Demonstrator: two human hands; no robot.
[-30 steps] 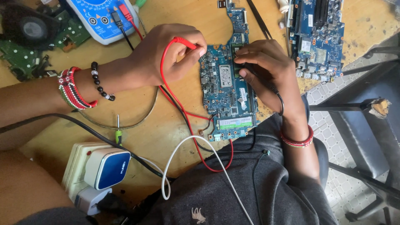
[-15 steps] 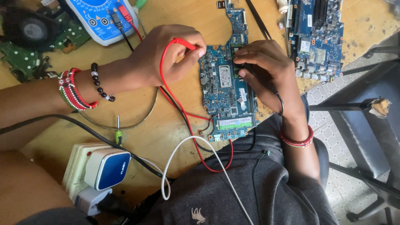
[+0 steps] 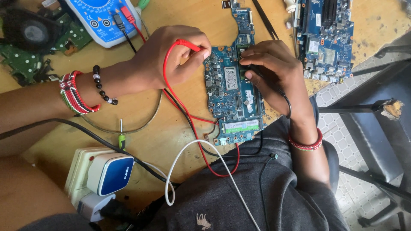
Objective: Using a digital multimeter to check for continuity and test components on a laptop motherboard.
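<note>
Your left hand (image 3: 171,55) pinches a red probe (image 3: 188,44) between thumb and fingers, its tip down at the left edge of the blue board (image 3: 233,92) lying on the wooden bench (image 3: 180,128) in front of you. Your right hand (image 3: 274,72) is curled over the board's right side, fingertips pinching a black probe (image 3: 252,68) against the components; most of that probe is hidden under the fingers. The red lead (image 3: 180,111) loops from your left hand down across the bench to your lap, and the black lead (image 3: 287,102) curves past your right wrist. Both leads run back to the blue meter (image 3: 102,19) at the top left. A second blue board (image 3: 325,38) lies at the top right, well apart from the one under your hands, and green boards (image 3: 25,60) sit at the far left. Near your lap, a white cable (image 3: 192,149) arcs over the bench beside a blue-and-white charger (image 3: 109,173) plugged into a power strip (image 3: 79,167).
</note>
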